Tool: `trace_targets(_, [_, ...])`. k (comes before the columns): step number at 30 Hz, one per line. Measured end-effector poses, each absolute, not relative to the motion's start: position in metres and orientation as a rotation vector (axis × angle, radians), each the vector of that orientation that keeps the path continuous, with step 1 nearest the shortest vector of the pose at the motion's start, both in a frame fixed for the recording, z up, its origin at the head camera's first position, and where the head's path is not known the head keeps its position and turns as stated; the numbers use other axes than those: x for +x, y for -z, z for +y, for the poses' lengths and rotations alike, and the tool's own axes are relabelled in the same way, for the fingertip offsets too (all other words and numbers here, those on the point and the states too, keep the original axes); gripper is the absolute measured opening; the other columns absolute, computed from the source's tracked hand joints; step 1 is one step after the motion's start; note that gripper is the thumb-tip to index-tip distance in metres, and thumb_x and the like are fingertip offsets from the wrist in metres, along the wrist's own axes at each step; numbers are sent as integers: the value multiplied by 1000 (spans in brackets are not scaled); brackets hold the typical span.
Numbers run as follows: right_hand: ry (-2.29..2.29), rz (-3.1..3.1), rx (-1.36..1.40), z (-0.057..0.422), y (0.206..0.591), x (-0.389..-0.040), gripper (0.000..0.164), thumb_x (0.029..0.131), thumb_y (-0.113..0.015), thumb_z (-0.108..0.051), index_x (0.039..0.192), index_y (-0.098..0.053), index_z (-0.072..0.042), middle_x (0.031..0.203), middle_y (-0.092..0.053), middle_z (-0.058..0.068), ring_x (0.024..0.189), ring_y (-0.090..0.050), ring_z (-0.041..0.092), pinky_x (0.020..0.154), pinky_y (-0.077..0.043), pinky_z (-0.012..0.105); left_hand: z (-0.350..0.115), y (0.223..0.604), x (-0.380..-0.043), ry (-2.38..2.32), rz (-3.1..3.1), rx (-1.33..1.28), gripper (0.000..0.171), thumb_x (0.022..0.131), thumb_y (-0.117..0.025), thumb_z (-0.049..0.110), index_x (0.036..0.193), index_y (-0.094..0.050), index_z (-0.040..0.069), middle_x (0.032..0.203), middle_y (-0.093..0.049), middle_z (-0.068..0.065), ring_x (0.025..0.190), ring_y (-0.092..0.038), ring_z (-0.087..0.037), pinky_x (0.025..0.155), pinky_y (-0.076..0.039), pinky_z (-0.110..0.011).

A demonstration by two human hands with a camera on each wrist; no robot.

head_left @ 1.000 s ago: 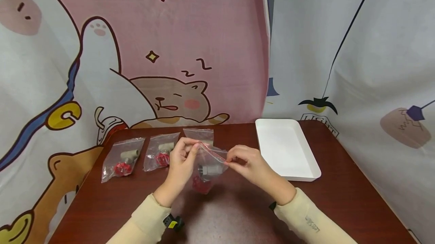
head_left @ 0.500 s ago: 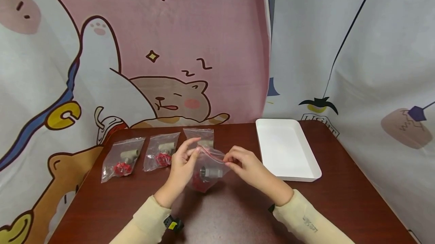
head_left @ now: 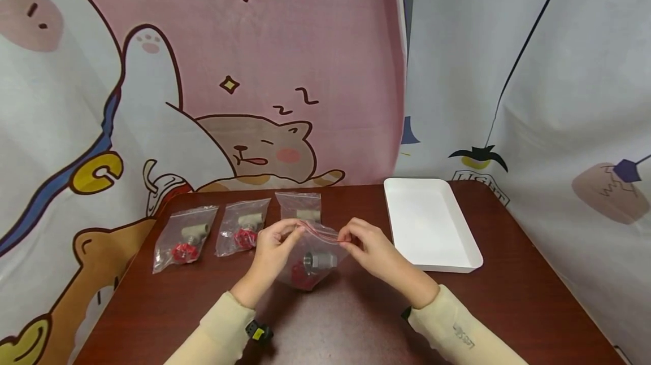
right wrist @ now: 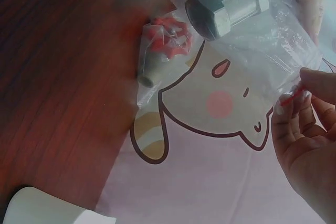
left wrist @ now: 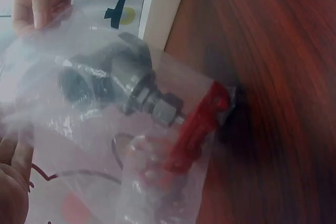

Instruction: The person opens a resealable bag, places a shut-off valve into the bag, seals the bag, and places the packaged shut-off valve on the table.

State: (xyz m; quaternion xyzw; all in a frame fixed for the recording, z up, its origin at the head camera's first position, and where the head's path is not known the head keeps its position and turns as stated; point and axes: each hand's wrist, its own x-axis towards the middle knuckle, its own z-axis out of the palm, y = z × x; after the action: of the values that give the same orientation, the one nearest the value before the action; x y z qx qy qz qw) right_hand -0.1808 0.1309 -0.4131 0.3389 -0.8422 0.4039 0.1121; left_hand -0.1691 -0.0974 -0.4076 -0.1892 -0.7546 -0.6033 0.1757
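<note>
Both hands hold up a clear zip bag (head_left: 297, 263) by its red-lined top edge, over the middle of the table. My left hand (head_left: 272, 255) pinches the left end of that edge between thumb and fingers. At the other end, my right hand (head_left: 371, 246) pinches the edge the same way; the right wrist view shows the red strip (right wrist: 292, 97) at its fingertips. Inside the bag hangs a grey metal valve (left wrist: 126, 77) with a red handwheel (left wrist: 197, 129) at the bottom. The valve's hexagonal end (right wrist: 228, 6) faces the right wrist camera.
Three similar zip bags lie along the back left: one far left (head_left: 175, 224), one beside it (head_left: 229, 212), and one (head_left: 295, 200) partly hidden behind the held bag. They contain beige valves with red handwheels. A white tray (head_left: 429, 224) stands at the back right of the brown table (head_left: 519, 291).
The left fingers have slid down and curled closer to the bag's edge. The bag has turned slightly, showing more of the valve's round opening. The right hand has barely moved.
</note>
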Motion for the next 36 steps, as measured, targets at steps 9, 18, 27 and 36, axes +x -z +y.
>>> trace_targets(9, [-1198,-2471,970,132,414,-182,10,85,-69,-4,86,-64,-13,79,-53,-7,71,-48,5,59,-43,19,-104,405,-167,1608,-2245,-533,10,89,-63,3,95,-70,-2,87,-70,-15,72,-62,-6,62,-52,-19])
trace_targets(18, [-1213,-2496,978,133,412,-181,20,78,-68,2,81,-60,-16,76,-52,-4,66,-49,10,54,-41,16,-96,400,-164,1344,-2160,-548,4,82,-69,-2,84,-72,-1,79,-69,-10,67,-60,-11,58,-48,-15])
trace_targets(27, [-1227,-2481,903,125,405,-182,24,75,-75,-15,95,-61,-17,85,-55,-3,78,-52,13,65,-47,25,-88,394,-161,1384,-2170,-589,3,83,-67,-3,85,-70,-2,79,-68,-12,68,-66,-22,58,-54,-24])
trace_targets(36, [-1128,-2473,936,106,393,-189,15,81,-75,-24,93,-68,-17,89,-63,-10,86,-53,7,74,-49,25,-90,423,-179,1370,-2160,-698,5,87,-66,9,89,-71,8,85,-68,-3,76,-64,-11,63,-56,-25])
